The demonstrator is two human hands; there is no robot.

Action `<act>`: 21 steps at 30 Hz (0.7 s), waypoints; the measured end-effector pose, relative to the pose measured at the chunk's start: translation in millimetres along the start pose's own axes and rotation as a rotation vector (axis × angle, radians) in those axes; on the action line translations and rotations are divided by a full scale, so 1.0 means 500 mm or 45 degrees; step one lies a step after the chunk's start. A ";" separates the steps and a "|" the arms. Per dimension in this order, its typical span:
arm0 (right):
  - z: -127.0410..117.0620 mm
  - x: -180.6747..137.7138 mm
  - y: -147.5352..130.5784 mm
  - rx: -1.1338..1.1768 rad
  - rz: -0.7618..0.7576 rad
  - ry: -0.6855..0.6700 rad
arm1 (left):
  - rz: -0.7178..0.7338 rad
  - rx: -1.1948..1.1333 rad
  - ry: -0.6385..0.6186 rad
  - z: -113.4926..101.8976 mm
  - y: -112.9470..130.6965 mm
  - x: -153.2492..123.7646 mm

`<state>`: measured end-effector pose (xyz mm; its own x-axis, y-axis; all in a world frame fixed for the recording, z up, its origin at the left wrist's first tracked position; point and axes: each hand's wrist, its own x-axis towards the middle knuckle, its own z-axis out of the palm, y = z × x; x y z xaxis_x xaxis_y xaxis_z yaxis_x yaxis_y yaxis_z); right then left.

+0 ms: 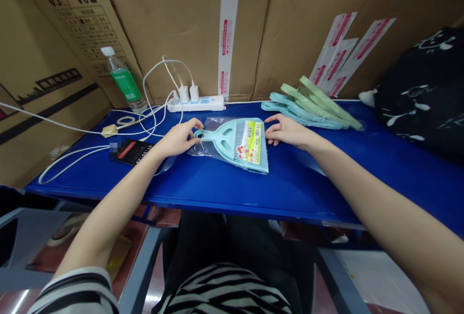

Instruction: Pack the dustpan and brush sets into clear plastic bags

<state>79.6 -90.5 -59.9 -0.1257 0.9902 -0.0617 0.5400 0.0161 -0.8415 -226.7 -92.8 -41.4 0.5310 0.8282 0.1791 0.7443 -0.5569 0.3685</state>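
Observation:
A light-blue dustpan and brush set lies flat on the blue table in a clear plastic bag, with a yellow-green printed label near its bristles. My left hand is at the handle end, its thumb and fingers curled around the tip and the bag. At the opposite end, the fingertips of my right hand rest beside the bristle edge, bent but apart. Whether they press on the bag is hard to see.
Several blue and green bagged sets lie behind my right hand. On the left stand a bottle, a white power strip with cables and a black card. Cardboard walls the back; a dark patterned bag sits right.

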 end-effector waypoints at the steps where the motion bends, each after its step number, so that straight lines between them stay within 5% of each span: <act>1: -0.001 0.000 0.000 -0.015 -0.004 0.001 | 0.012 0.004 0.018 -0.002 0.001 -0.001; 13: 0.010 -0.009 -0.001 -0.511 -0.384 0.222 | -0.016 0.013 0.034 -0.008 0.015 -0.005; 17: 0.024 -0.011 0.007 -0.783 -0.599 0.183 | -0.003 0.010 0.037 -0.008 0.015 -0.005; 21: 0.032 -0.009 0.010 -0.804 -0.604 0.157 | -0.007 0.010 0.033 -0.008 0.014 -0.005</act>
<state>69.5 -97.1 -72.5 -0.3870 0.8657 0.3176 0.8260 0.4786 -0.2979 -224.4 -98.7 -35.4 0.5165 0.8324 0.2010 0.7501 -0.5530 0.3627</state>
